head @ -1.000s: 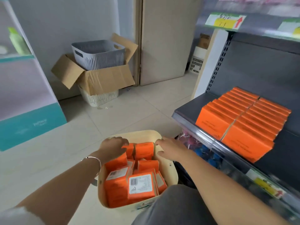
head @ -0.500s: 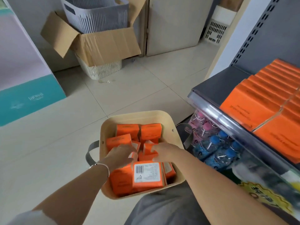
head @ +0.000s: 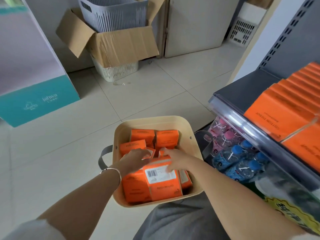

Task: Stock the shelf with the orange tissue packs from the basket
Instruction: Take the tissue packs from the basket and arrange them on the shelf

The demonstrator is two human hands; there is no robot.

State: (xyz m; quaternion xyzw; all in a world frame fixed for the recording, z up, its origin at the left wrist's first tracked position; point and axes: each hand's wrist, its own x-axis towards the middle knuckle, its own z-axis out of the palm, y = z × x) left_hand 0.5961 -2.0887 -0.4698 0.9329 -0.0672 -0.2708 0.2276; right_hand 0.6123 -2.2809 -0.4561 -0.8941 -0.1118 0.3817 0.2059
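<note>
Our fingers (head: 168, 153) on the right hand (head: 176, 161) are curling over the far edge of the barcode pack (head: 161, 179), with the thumb pressing on its label. We judge we are going for this pack because it is lying on top of the heap and is the easiest to lift. The left hand (head: 134, 158) is reaching in beside it, fingers loosely spread over the packs in the middle, and we cannot tell whether they are closing on one. The basket (head: 155, 119) is sitting on the floor just beyond our knee and beside the shelf (head: 242, 87), so each carry is looking short. It is holding a jumble of orange packs (head: 142, 135), some upright and some flat. The shelf is carrying two tidy rows (head: 284, 108) of the same packs, standing face-forward, with bare space showing to their left. Beneath it, bottles (head: 240, 158) are sitting bundled together.
</note>
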